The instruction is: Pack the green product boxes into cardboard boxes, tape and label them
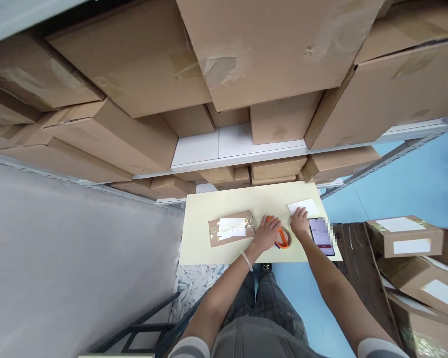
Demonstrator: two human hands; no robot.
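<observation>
My left hand (268,233) is closed over an orange tape dispenser (283,239), which lies on the cream tabletop (197,209); part of the dispenser is hidden beneath the palm. At the lower edge of a white sheet of paper (306,205), the fingers of my right hand (299,221) are curled in and grip its near side. To the left lies a flat brown cardboard parcel (213,233) with a white label (232,227) and shiny clear tape on it. A phone (321,235) with a lit screen rests just right of my right hand.
Shelves packed with cardboard boxes (283,54) rise behind the table. Labelled cartons (412,236) sit in a large open box (354,263) on the right. Shredded paper (194,286) and a dark metal frame (149,327) are low on the left, beside a grey wall (70,248).
</observation>
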